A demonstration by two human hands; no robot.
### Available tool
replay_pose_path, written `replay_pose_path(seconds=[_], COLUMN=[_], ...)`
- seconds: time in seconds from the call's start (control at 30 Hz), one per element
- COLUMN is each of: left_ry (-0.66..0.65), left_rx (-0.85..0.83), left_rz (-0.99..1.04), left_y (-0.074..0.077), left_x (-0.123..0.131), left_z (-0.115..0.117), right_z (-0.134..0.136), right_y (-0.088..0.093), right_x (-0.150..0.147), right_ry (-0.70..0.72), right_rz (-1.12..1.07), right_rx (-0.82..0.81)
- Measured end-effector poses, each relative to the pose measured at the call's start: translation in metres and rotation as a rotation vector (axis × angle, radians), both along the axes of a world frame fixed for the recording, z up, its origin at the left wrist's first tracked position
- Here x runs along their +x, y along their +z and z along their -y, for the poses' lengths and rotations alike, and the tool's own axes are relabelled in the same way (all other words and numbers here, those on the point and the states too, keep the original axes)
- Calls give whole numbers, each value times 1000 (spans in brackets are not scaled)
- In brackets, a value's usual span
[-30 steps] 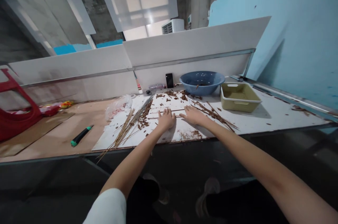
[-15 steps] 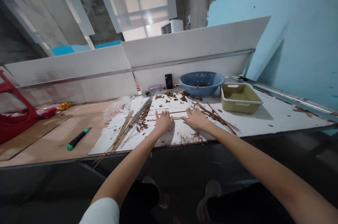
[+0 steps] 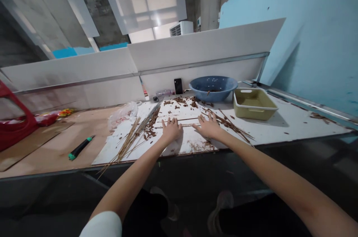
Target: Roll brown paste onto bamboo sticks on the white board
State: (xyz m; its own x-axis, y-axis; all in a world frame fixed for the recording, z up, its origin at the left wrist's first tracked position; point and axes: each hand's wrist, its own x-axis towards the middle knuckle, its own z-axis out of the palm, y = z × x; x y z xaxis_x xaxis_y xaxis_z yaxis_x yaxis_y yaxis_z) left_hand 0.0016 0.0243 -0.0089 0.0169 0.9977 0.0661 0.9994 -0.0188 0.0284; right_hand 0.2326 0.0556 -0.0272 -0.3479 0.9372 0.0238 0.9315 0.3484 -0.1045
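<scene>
My left hand (image 3: pixel 171 130) and my right hand (image 3: pixel 208 126) lie flat, palms down and fingers stretched, side by side on a white board (image 3: pixel 184 144) on the bench. A thin stick (image 3: pixel 187 125) lies across the board under the fingertips of both hands. To the left of my left hand is a loose bundle of thin bamboo sticks (image 3: pixel 131 141) mixed with brown crumbs. Right of my right hand lie darker coated sticks (image 3: pixel 228 124). Brown bits (image 3: pixel 181 101) are scattered beyond my fingers.
A blue basin (image 3: pixel 213 87) and an olive plastic tray (image 3: pixel 253 103) stand at the back right. A black phone (image 3: pixel 177 85) leans on the white partition. A crumpled plastic bag (image 3: pixel 123 114), a green-tipped black tool (image 3: pixel 79 148) and a red chair (image 3: pixel 12 121) are to the left.
Both hands stay flat on the board over the stick, shifted slightly forward; the fingers of my right hand have spread a little. The view has drifted slightly right.
</scene>
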Motion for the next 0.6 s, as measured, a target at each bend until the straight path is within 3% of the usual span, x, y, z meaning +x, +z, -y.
replay_pose_path(seconds=[0.17,0.4,0.6], left_ry=[37,8,44], left_rx=[-52,-6,-38], left_rz=[30,-16,21], left_y=[13,-2,17], left_x=[6,-1,5], left_z=[-11,16,9], right_z=[-9,16,3], right_y=[13,-2,14], right_x=[-3,9,3], right_ry=[-16,0,-55], right_rz=[-8,2,-16], right_rx=[-39,-52,-133])
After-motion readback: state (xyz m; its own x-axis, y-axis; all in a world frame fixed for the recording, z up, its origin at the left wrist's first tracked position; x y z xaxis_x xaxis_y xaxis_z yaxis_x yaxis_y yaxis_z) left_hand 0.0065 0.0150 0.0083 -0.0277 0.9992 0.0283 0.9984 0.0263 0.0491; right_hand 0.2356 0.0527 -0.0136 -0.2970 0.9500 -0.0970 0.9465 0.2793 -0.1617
